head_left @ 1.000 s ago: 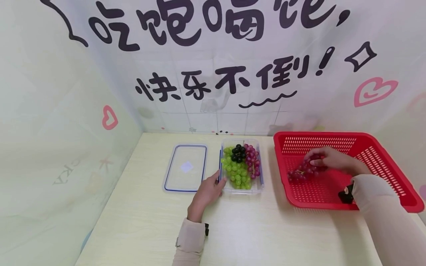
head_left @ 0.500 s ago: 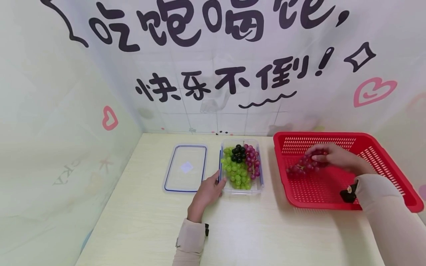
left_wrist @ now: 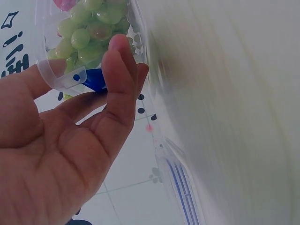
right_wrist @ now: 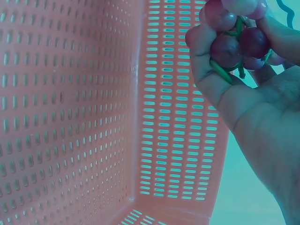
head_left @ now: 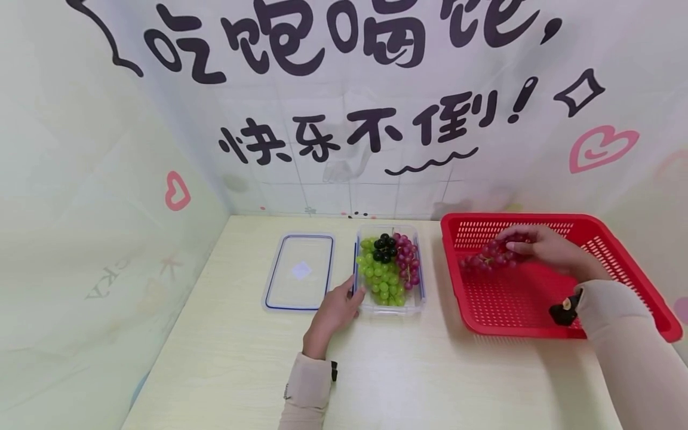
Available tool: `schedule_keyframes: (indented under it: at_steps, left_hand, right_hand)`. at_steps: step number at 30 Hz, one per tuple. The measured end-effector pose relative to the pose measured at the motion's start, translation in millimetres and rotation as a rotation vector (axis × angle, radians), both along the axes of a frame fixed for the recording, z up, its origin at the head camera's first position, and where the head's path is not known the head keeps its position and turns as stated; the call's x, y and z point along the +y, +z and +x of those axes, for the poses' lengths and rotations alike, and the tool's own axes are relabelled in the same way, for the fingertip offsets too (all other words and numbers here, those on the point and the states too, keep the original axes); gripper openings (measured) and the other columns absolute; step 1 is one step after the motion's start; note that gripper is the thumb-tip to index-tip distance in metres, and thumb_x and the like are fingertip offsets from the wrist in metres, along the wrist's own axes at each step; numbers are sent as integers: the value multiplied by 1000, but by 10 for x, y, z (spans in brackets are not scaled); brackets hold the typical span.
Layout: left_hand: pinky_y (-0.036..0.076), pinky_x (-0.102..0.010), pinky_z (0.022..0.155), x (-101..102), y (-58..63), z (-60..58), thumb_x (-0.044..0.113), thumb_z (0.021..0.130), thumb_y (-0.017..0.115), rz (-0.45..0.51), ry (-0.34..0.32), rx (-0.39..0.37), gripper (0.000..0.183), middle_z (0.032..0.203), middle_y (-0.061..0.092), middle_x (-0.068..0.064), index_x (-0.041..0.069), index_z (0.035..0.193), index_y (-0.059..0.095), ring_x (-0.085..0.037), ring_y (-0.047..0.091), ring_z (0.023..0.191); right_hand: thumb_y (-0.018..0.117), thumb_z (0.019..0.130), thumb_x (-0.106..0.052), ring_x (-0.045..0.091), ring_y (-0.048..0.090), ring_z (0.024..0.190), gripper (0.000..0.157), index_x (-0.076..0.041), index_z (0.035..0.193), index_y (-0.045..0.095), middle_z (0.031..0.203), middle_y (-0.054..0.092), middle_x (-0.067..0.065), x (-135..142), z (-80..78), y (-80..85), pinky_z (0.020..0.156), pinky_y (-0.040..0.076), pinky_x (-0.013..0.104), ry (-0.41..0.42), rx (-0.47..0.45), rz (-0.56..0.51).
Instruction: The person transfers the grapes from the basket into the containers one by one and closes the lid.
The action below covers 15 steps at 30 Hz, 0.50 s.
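My left hand grips the near left corner of a clear plastic food container, its thumb at the wall in the left wrist view. Inside the container lie green grapes, a small cluster of black grapes and a bunch of purple-red grapes. Over the red basket, my right hand holds another bunch of purple-red grapes by one end, the rest trailing left. The right wrist view shows fingers curled round these grapes and their green stem.
A clear lid with a blue seal lies flat on the pale table, left of the container. The basket's raised perforated walls stand to the right. Behind the table hangs a printed backdrop.
My right hand has lifted the purple-red bunch from the basket floor, moving slightly up and to the right. My left hand and the container have stayed put.
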State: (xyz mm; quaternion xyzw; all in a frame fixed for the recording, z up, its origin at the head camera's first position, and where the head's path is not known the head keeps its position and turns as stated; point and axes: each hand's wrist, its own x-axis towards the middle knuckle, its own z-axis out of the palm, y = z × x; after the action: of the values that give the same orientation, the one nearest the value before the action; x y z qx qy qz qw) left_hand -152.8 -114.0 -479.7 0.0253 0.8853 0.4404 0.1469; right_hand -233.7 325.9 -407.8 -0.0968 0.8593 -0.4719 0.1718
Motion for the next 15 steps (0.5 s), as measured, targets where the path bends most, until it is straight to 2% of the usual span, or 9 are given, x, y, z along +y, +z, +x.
schedule_keyframes:
  at_steps: [5,15]
  left_hand:
    - [38,-32,56,-3,7,-2,38,106,44,3,-2,2,62,74,64,-9,5,156,29,-18,52,60]
    - [39,-32,59,-3,14,2,38,106,44,-9,-4,-5,62,75,65,-8,5,156,29,-17,54,61]
  right_hand:
    - [60,99,-15,16,59,99,36,-2,133,57,119,55,-1,21,6,30,77,58,34,-3,16,-43]
    - [57,101,-12,11,59,95,34,-5,134,57,114,59,-8,32,9,65,74,58,30,22,52,-186]
